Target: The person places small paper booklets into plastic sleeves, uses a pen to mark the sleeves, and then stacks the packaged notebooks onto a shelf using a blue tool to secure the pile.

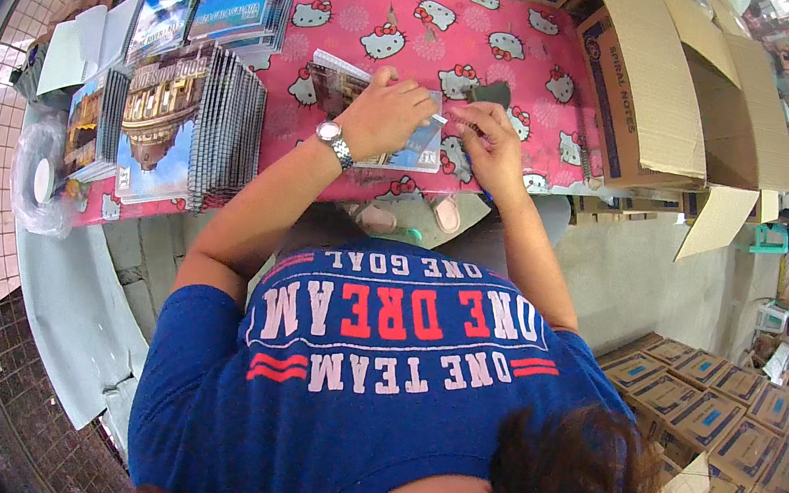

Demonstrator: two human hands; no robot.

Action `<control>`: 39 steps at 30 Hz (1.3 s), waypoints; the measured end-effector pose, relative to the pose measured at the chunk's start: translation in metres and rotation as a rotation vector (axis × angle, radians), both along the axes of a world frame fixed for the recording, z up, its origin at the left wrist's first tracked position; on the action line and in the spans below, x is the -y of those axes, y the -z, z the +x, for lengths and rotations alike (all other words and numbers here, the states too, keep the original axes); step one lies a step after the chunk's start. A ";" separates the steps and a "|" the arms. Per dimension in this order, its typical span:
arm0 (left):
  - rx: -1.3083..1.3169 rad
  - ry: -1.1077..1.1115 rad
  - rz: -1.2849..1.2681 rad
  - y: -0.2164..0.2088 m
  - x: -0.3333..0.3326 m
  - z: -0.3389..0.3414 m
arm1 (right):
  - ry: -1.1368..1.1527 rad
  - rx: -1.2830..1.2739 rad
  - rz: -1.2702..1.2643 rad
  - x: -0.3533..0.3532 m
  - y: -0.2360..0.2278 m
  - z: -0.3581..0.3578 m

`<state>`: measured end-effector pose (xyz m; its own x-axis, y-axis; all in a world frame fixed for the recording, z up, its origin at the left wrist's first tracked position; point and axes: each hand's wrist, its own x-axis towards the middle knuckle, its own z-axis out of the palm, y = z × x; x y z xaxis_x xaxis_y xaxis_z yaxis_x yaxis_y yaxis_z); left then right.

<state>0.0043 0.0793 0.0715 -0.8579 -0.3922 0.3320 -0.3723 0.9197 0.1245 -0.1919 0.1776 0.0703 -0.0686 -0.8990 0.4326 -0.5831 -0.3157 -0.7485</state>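
Note:
My left hand (387, 116) rests over a spiral notebook (415, 156) on the table, its fingers curled around the top part of the notebook. A metal watch sits on my left wrist. At the notebook's right edge, my right hand (495, 150) has its thumb and fingertips drawn together in a pinch; whatever lies between them is too small to make out. Just beyond my right hand lies a small dark green object (490, 93), its kind unclear.
Stacked spiral notebooks (162, 118) with picture covers fill the table's left side. A pink, cartoon-cat tablecloth (388, 4) covers the table. An open cardboard box (637, 99) stands at the right. Many closed cartons (709, 412) are piled on the floor, lower right. A clear plastic roll (44, 172) hangs at the left edge.

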 end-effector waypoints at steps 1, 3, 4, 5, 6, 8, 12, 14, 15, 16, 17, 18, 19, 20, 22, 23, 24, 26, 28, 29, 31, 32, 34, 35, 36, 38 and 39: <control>-0.010 0.005 0.002 0.000 0.000 0.000 | 0.005 -0.021 -0.034 0.001 0.000 0.002; -0.031 0.013 0.007 0.000 0.000 0.000 | 0.025 -0.077 -0.092 0.003 -0.001 0.005; -0.034 0.013 0.019 -0.001 -0.001 0.001 | 0.034 -0.106 -0.121 0.004 -0.003 0.008; -0.036 0.014 0.031 -0.003 -0.001 0.002 | 0.033 -0.138 -0.137 0.004 -0.003 0.011; -0.039 0.015 0.043 -0.004 -0.001 0.002 | 0.032 -0.171 -0.152 0.002 -0.003 0.014; -0.001 -0.001 0.071 -0.006 -0.001 0.002 | 0.052 -0.211 -0.185 -0.002 -0.002 0.018; 0.011 0.011 0.081 -0.005 -0.001 0.002 | 0.083 -0.170 -0.235 -0.009 0.010 0.026; 0.036 -0.006 0.112 -0.001 0.001 0.004 | 0.109 0.019 -0.082 -0.011 0.010 0.030; 0.048 -0.015 0.127 0.001 0.002 0.005 | 0.143 0.179 0.085 -0.013 0.009 0.032; 0.028 -0.117 0.067 -0.004 -0.004 0.004 | 0.182 0.337 0.251 -0.014 0.008 0.032; 0.007 -0.218 0.008 -0.012 -0.016 0.003 | 0.151 0.216 0.169 -0.013 0.005 0.028; -0.014 -0.320 -0.052 -0.017 -0.027 0.001 | 0.121 0.095 0.088 -0.011 0.003 0.022; 0.011 -0.436 -0.004 -0.014 -0.035 0.001 | 0.082 -0.023 0.007 -0.010 -0.001 0.020; -0.011 -0.505 0.036 -0.010 -0.044 -0.002 | 0.065 -0.051 0.033 -0.010 -0.009 0.020; -0.055 -0.645 0.120 -0.002 -0.059 -0.008 | 0.029 -0.108 0.087 -0.014 -0.022 0.021; -0.059 -0.636 0.182 0.003 -0.058 -0.011 | -0.011 -0.101 0.115 -0.014 -0.023 0.018; -0.094 -0.570 0.157 0.007 -0.055 -0.009 | -0.051 -0.093 0.143 -0.013 -0.023 0.014; -0.165 -0.441 0.108 0.010 -0.049 -0.003 | -0.097 -0.091 0.214 -0.015 -0.024 0.011; -0.097 -0.385 0.174 0.007 -0.041 0.001 | -0.105 -0.096 0.297 -0.019 -0.026 0.011; -0.061 -0.355 0.206 0.006 -0.039 0.002 | -0.088 -0.115 0.263 -0.021 -0.028 0.013; -0.113 -0.329 0.147 0.006 -0.039 0.003 | -0.054 -0.154 0.191 -0.022 -0.033 0.016; -0.139 -0.317 0.116 0.006 -0.039 0.004 | -0.063 -0.039 0.344 -0.020 -0.036 0.016; -0.154 -0.308 0.110 0.009 -0.044 0.008 | -0.087 0.191 0.648 -0.014 -0.039 0.011; -0.163 -0.299 0.110 0.010 -0.047 0.009 | -0.063 0.187 0.612 -0.007 -0.032 0.004; -0.180 -0.295 0.108 0.009 -0.046 0.010 | -0.042 0.183 0.577 0.007 -0.014 -0.008; -0.216 -0.274 0.108 0.008 -0.044 0.006 | 0.122 -0.096 0.391 0.036 0.031 -0.040; -0.213 -0.233 0.120 0.008 -0.042 0.000 | 0.269 -0.372 0.234 0.049 0.058 -0.062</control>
